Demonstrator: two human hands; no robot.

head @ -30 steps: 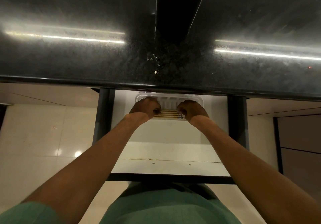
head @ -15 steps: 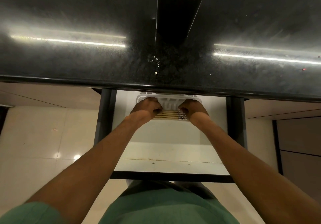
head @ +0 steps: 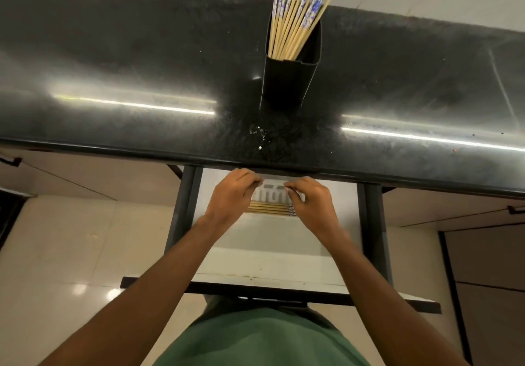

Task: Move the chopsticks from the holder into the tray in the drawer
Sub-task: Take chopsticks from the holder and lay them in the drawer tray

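Since the earlier frame both hands have lifted off the chopsticks lying in the tray and risen toward the counter edge; the view has also tipped up, so the holder now shows whole.

The left hand point(head: 231, 195) and right hand point(head: 309, 196) hover over the tray point(head: 271, 192) in the open drawer point(head: 272, 269), fingers curled loosely and fingertips pointing toward each other. Neither seems to hold anything, though the right hand's inner fingers are blurred and partly hidden, so I cannot be sure of it. Below and between the hands, a few laid chopsticks point(head: 268, 208) rest side by side at the tray's near edge, lengthwise across it, patterned ends to the right.

The holder point(head: 288, 81) stands upright on the black counter point(head: 113, 67), well apart from the drawer, with a bunch of standing chopsticks point(head: 295, 16) fanned out of its top, blue-patterned ends up. By my reading most of the task remains.

The step in hand looks like the reach back to the holder. To do it well: bring the hands clear of the counter's overhang before going up, pinch a small group near the patterned ends, and draw them straight up along the holder's axis so it does not tip. Steadying the holder with the other hand would help. Turn the group level before lowering and keep the ends matched with those already laid.
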